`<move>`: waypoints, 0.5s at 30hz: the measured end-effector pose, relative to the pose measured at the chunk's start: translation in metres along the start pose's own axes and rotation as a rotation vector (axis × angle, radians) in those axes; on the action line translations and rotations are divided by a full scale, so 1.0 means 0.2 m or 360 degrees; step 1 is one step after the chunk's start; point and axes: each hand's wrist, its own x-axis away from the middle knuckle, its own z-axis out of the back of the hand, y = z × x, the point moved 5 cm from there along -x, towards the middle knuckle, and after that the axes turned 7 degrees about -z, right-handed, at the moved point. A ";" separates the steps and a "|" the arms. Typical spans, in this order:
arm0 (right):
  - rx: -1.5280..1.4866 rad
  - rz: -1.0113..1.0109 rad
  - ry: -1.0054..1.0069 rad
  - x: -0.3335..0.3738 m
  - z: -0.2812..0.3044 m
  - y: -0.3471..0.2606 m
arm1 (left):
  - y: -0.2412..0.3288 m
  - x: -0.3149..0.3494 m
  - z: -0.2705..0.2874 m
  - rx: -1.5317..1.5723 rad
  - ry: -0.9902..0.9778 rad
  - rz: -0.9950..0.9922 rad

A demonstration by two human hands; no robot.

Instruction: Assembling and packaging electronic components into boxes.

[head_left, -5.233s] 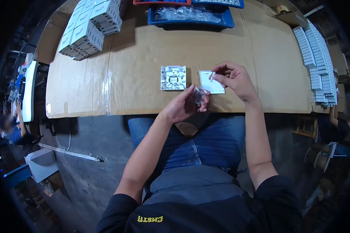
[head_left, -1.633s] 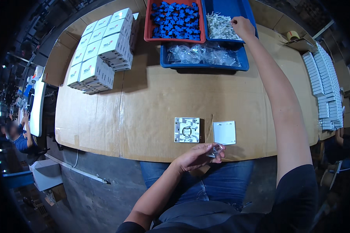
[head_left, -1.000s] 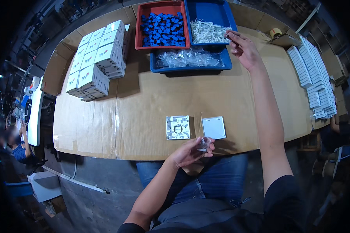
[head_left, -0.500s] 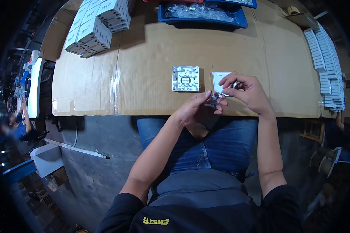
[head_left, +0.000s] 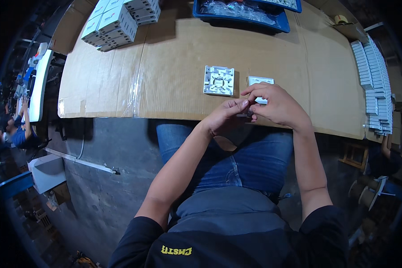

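Note:
My left hand (head_left: 228, 115) and my right hand (head_left: 280, 106) meet over the table's front edge, fingers bent and pinching. Between them is a small clear plastic bag (head_left: 244, 115), mostly hidden by the fingers; its contents cannot be made out. The thumb and fingertips of my right hand touch the bag's upper end beside my left thumb. Just beyond my left hand, an open white square plastic box (head_left: 219, 81) with a moulded round centre lies flat. A flat white square cover (head_left: 261, 81) lies behind my right hand, partly covered by it.
Stacked white boxes (head_left: 113, 24) stand at the far left. Blue trays (head_left: 241, 20) of clear plastic bags sit at the far middle. Rows of white boxes (head_left: 374, 85) line the right side of the cardboard-covered table (head_left: 174, 76). Another person (head_left: 23, 134) is at the far left.
My hands have drawn closer together, and the bag shows less between them. My right fingers have moved onto its upper end. The whole view has shifted slightly, while the box and cover stay put.

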 end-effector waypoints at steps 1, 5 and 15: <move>0.0001 0.0000 -0.0003 0.00 0.00 -0.01 | 0.00 0.00 0.00 0.0011 -0.0013 -0.0001; -0.0039 0.0025 -0.0019 0.02 0.02 -0.02 | 0.00 0.00 0.00 -0.0039 -0.0050 0.0011; -0.0125 0.0184 -0.0328 0.03 -0.05 0.03 | -0.01 -0.01 0.03 -0.0090 -0.0095 0.0003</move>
